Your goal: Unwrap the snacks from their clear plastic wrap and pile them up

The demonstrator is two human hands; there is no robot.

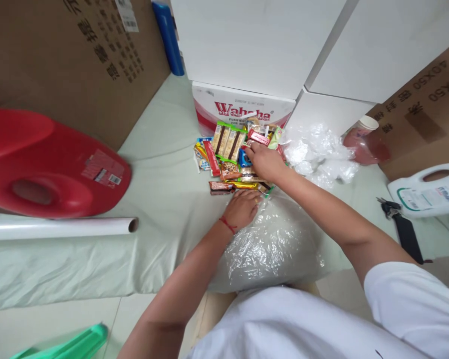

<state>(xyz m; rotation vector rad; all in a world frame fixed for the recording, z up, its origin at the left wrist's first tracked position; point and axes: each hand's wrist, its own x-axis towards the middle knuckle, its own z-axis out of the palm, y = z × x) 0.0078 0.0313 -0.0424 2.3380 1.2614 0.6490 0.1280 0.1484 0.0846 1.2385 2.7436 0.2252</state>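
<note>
A pile of wrapped snacks lies on the pale green cloth, among them a clear-wrapped pack of wafer bars (229, 142), a red packet (211, 158) and a brown packet (221, 188). My right hand (265, 160) reaches over the pile, fingers extended and touching the packets beside a small blue one (244, 158). At the pile's near edge rests my left hand (242, 208), palm down with its fingers forward and partly hidden. Its thumb side is against a large clear plastic bag (273, 244), which bulges between my forearms.
Crumpled clear plastic (322, 152) lies right of the pile, near a paper cup (365, 124). A Wahaha carton (243, 104) stands behind. A red jug (60, 164) and a white roll (60, 228) are left; a white bottle (430, 192) and keys (389, 208) are right.
</note>
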